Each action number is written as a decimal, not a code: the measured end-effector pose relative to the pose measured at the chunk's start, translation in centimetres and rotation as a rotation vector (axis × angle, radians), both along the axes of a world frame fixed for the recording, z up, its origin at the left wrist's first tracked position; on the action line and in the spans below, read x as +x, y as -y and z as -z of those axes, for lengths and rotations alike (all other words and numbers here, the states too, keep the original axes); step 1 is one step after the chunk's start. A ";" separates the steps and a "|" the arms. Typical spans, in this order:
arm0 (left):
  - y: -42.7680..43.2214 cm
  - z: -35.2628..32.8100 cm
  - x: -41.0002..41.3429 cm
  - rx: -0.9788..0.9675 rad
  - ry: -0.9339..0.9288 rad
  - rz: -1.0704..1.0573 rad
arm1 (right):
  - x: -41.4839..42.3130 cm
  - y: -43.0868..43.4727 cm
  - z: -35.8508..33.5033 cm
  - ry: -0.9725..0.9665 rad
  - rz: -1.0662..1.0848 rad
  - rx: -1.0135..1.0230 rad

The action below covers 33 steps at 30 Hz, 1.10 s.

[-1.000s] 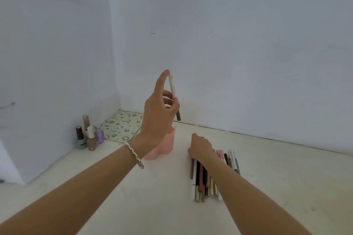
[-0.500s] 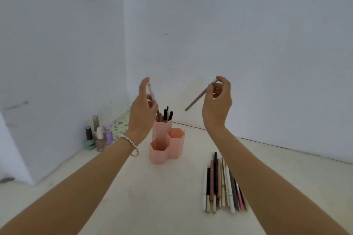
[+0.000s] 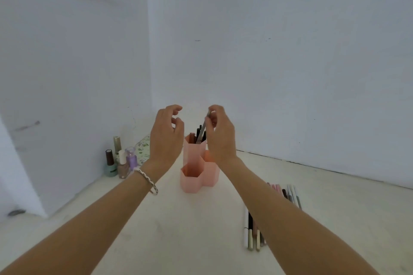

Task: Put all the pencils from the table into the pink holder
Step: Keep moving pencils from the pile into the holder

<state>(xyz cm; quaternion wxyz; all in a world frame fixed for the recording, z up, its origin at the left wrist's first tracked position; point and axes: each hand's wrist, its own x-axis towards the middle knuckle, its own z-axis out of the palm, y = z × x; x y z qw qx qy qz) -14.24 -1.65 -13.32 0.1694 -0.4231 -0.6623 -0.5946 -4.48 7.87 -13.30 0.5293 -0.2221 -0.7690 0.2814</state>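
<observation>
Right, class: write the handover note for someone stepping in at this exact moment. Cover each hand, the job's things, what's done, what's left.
Left hand: open, empty, beside the pink holder.
Right hand: pinching a grey pencil, its lower end inside the tall back compartment.
Done: a few pencils stand in that back compartment; the front compartment looks empty.
Left: let go of the grey pencil, then move the row of pencils lying on the table, partly hidden under the right forearm.

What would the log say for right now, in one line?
right hand: lowering grey pencil into pink holder, tall cell | left hand: open, empty | loose pencils on table: many left
</observation>
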 end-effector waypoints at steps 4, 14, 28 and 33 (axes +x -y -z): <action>-0.3 -0.7 2.9 0.027 0.062 0.062 | 0.8 0.0 1.1 0.198 0.089 0.151; -4.4 3.3 13.8 -1.066 0.047 0.358 | 12.9 -5.7 -2.8 0.095 0.363 0.022; -5.5 5.4 15.8 -1.065 0.245 0.311 | 20.5 -7.9 1.0 0.419 0.502 -0.247; -6.4 3.9 15.0 -0.726 0.366 0.337 | 22.1 -7.7 5.0 0.846 0.509 -0.465</action>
